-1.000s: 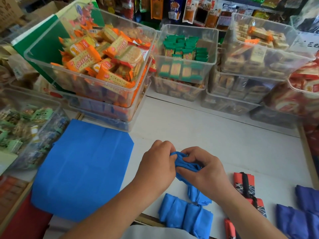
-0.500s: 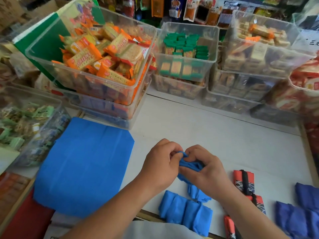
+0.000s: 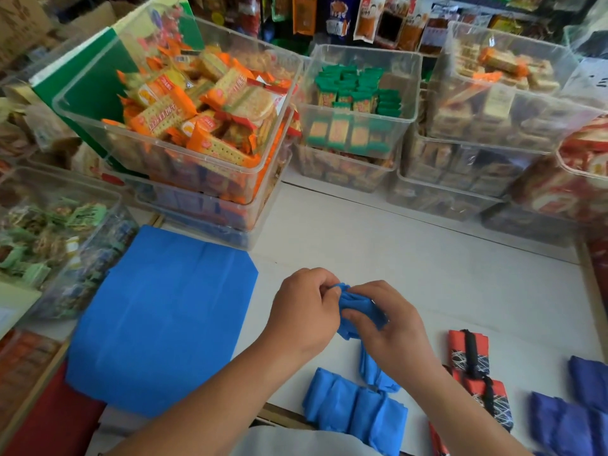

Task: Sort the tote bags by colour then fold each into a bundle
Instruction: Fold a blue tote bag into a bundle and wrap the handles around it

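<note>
A light blue tote bag (image 3: 360, 311) is bunched into a small bundle above the white table, and its loose end (image 3: 373, 373) hangs down to the table. My left hand (image 3: 304, 311) pinches the bundle's left side and my right hand (image 3: 391, 327) grips its right side. Flat light blue tote bags (image 3: 161, 320) lie stacked at the left. Folded light blue bundles (image 3: 352, 413) sit at the near edge. Red patterned bundles (image 3: 470, 357) with black straps lie to the right, and dark blue bundles (image 3: 569, 426) lie at the far right.
Clear plastic bins of packaged snacks ring the white table (image 3: 411, 258): orange packs (image 3: 197, 106) at the back left, green packs (image 3: 355, 103) in the middle, more at the right (image 3: 493, 93) and left (image 3: 49, 238). A red surface (image 3: 49, 432) lies below the flat bags.
Both hands stay on the light blue bag and have worked it into a tighter bundle. The right hand's fingers have shifted round it.
</note>
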`<move>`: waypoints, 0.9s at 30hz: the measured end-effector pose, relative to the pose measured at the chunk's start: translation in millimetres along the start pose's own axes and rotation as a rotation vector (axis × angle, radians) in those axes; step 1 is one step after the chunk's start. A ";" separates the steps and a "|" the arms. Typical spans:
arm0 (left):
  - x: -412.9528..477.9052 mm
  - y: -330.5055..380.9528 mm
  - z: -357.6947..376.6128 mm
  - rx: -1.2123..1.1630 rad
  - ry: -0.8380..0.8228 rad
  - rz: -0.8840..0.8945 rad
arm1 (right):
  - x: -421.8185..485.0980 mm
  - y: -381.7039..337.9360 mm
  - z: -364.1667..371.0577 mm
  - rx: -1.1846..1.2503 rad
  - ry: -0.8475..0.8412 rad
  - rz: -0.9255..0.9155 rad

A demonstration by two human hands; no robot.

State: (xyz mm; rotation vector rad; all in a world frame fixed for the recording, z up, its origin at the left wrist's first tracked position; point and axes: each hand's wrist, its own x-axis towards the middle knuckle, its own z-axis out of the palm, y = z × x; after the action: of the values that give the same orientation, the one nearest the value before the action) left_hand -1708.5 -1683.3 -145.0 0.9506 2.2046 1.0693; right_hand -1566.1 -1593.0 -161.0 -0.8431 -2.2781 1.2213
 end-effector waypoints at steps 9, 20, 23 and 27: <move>1.3 -17.5 -9.8 -0.135 -0.283 -0.005 | 5.2 7.9 -20.5 0.436 0.116 0.401; -10.9 -25.7 6.0 -0.600 -0.215 -0.235 | -4.7 -5.0 -19.8 0.606 -0.015 0.446; -14.1 -23.0 11.5 -0.582 -0.208 -0.206 | -4.0 -4.1 -12.6 0.572 0.007 0.458; -17.4 -22.9 24.6 -0.470 -0.189 -0.164 | -2.9 3.6 6.6 0.457 0.071 0.511</move>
State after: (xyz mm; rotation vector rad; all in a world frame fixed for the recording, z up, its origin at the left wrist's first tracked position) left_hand -1689.1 -1695.4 -175.2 0.6216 1.7338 1.2822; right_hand -1566.9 -1597.3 -167.8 -1.2940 -1.6616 1.8021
